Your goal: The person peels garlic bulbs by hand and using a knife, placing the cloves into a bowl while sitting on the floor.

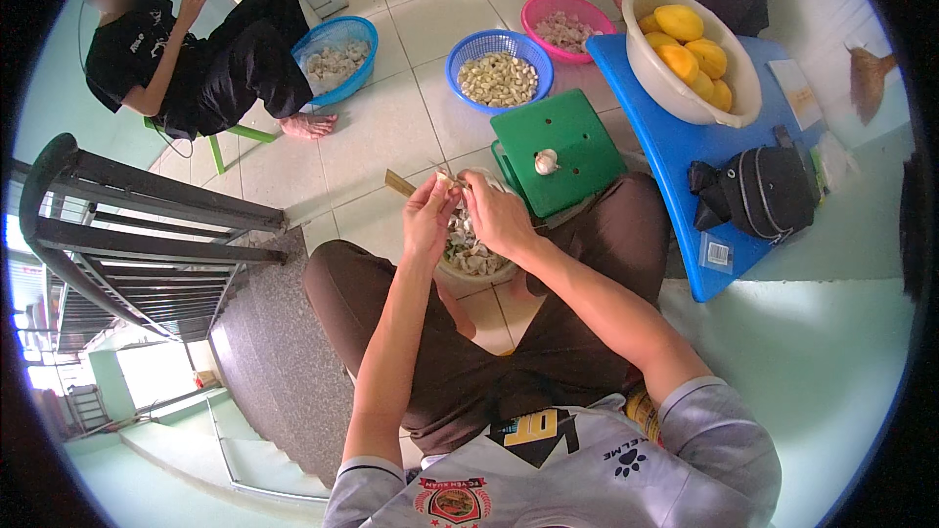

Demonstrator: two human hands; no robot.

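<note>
My left hand (428, 218) pinches a pale piece of garlic (444, 179) between thumb and fingers. The fingertips of my right hand (497, 214) meet it from the right, gripping at its papery skin. Just below both hands, between my feet, a bowl (480, 277) holds garlic skins (469, 253); my hands hide part of it. Beyond my right hand, a whole garlic bulb (546, 161) rests on a green plastic stool (579, 187).
Ahead on the tiles stand a blue basket (453, 81) of peeled cloves, a pink basket (530, 6) and a light-blue basket (372, 59). At right, a blue table (664, 161) bears a bowl of yellow fruit (678, 22) and a black bag (770, 187). Two people sit nearby. Stair railings (161, 191) flank my left.
</note>
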